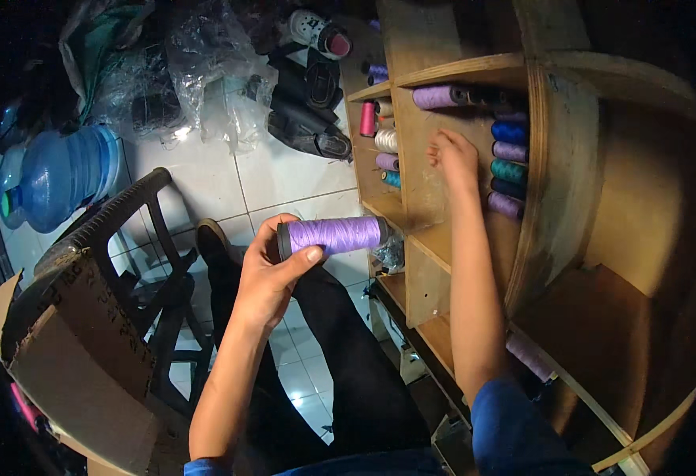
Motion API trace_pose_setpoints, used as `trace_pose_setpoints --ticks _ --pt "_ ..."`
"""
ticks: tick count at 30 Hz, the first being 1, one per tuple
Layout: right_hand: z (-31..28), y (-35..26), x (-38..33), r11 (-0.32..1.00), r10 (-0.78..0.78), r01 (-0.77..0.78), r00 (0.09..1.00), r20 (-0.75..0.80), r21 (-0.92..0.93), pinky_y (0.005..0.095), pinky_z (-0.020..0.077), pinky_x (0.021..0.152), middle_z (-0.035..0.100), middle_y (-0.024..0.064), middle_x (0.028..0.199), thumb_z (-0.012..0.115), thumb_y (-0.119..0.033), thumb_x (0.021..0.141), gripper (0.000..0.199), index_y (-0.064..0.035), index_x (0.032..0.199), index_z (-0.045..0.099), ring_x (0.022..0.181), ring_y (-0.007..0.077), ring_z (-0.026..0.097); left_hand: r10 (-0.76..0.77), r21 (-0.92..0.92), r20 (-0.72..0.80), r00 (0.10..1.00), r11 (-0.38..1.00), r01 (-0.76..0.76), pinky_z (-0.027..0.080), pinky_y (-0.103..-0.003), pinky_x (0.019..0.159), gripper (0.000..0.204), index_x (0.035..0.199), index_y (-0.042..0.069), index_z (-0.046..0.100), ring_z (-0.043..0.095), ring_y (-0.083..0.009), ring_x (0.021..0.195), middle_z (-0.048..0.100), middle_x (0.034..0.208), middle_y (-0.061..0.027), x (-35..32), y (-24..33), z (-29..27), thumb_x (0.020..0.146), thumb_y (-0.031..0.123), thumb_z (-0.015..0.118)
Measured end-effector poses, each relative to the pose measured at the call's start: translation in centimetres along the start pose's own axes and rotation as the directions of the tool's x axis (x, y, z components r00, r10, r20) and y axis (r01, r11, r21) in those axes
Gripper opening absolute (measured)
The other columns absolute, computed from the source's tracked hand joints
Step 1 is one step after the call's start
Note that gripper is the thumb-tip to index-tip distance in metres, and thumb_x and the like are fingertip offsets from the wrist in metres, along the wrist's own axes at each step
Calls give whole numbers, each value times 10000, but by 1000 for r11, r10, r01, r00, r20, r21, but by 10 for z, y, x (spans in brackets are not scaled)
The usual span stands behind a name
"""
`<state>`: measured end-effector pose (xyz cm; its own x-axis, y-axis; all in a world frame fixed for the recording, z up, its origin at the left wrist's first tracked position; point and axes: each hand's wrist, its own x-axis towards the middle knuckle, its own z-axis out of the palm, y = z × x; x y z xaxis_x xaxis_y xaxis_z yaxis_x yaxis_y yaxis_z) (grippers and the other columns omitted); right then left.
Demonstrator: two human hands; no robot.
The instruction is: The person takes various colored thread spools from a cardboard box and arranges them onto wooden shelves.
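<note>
Purple spool (336, 236) extends lengthwise rightward from the left hand (270, 268) pinching it; right hand (454, 161) well apart, closure unclear.

I hold a purple spool (336, 235), thread-wound and black at both ends, in my left hand (268, 274), its length running left to right.

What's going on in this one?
A person's left hand holds a purple thread spool in front of their body. The right hand is at a compartment of a wooden shelf unit, fingers curled, with no spool showing in it. Blue, teal and purple spools sit to its right.
</note>
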<state>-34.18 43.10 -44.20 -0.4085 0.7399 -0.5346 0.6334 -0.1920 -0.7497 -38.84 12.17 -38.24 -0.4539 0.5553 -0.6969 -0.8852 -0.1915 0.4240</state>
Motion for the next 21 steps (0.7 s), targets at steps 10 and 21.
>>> trace_pose_setpoints --ticks 10,21 --pt "9 -43 -124 998 -21 53 847 530 -45 211 455 666 632 49 973 690 -44 771 397 -12 1145 562 823 105 583 -56 -142 -6 998 988 55 483 -366 914 632 1281 -47 349 562 -229 1018 493 1143 -131 35 -3 17 791 136 703" --pt "13 -46 -7 567 -531 365 847 10 -739 345 495 671 651 188 799 739 -199 689 390 -18 1016 628 728 278 649 -32 38 -136 990 999 37 408 -418 983 973 1418 -13 1 454 -293 1187 303 1369 -172 25 -12 -16 774 144 713"
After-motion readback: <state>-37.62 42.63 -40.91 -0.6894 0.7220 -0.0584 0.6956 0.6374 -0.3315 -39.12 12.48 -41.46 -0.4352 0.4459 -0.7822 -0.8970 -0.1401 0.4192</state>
